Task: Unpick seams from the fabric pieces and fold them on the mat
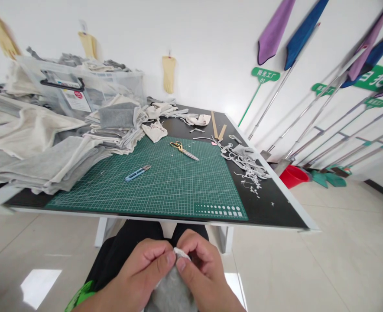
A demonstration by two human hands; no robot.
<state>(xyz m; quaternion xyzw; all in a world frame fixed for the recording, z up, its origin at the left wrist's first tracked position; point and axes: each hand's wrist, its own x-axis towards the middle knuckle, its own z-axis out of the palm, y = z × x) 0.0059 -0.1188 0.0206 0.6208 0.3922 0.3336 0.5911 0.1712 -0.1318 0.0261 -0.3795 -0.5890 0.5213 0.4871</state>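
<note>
Both hands meet low over the lap, below the table's [276, 203] near edge. The left hand [139, 271] and right hand [204, 271] pinch the top of a grey cloth piece [172, 292] between thumbs and fingertips (its length hangs toward the person). The clear bin [81, 86] at the far left holds folded fabric.

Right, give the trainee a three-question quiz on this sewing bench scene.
1. True or false: the gold-handled scissors lie on the green cutting mat.
2. What do the left hand and right hand pinch together?
3. Which lies nearer the person: A, the small blue thread snips, or B, the scissors?

Key: 1 true. 2 the grey knitted fabric piece with a white edge. 3 A.
</note>
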